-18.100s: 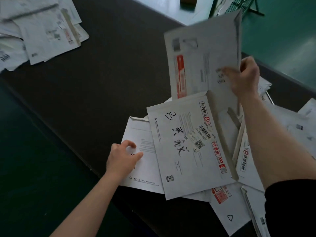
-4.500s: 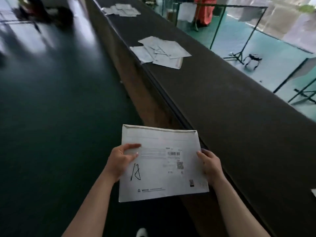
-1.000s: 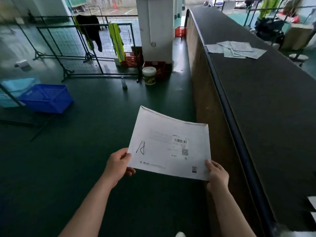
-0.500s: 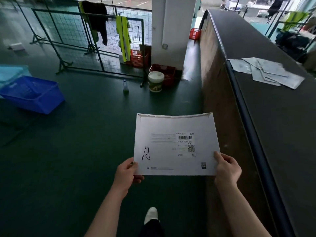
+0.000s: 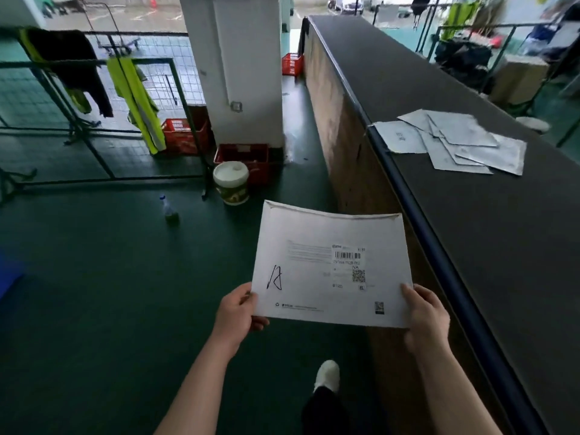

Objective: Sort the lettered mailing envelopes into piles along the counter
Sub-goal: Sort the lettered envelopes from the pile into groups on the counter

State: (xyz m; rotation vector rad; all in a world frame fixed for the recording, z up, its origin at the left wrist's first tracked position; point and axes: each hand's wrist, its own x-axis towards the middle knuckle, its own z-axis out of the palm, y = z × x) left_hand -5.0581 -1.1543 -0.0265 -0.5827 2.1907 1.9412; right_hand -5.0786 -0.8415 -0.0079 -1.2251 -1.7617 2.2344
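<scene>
I hold a white mailing envelope (image 5: 317, 265) flat in front of me, over the green floor to the left of the counter. A handwritten letter A and a barcode label show on its face. My left hand (image 5: 237, 315) grips its lower left corner, and my right hand (image 5: 425, 318) grips its lower right corner. On the long dark counter (image 5: 489, 246) to my right, a pile of several grey-white envelopes (image 5: 452, 142) lies ahead near the counter's left edge.
A white bucket (image 5: 231, 183), a small bottle (image 5: 170, 210) and red crates (image 5: 185, 135) stand on the floor ahead by a white pillar (image 5: 238, 67). A metal rack (image 5: 94, 98) with hanging clothes is at left. My white shoe (image 5: 326, 375) shows below.
I have walked forward along the counter with the envelope in both hands. The envelope pile on the counter is nearer now, and the bucket and pillar have come closer.
</scene>
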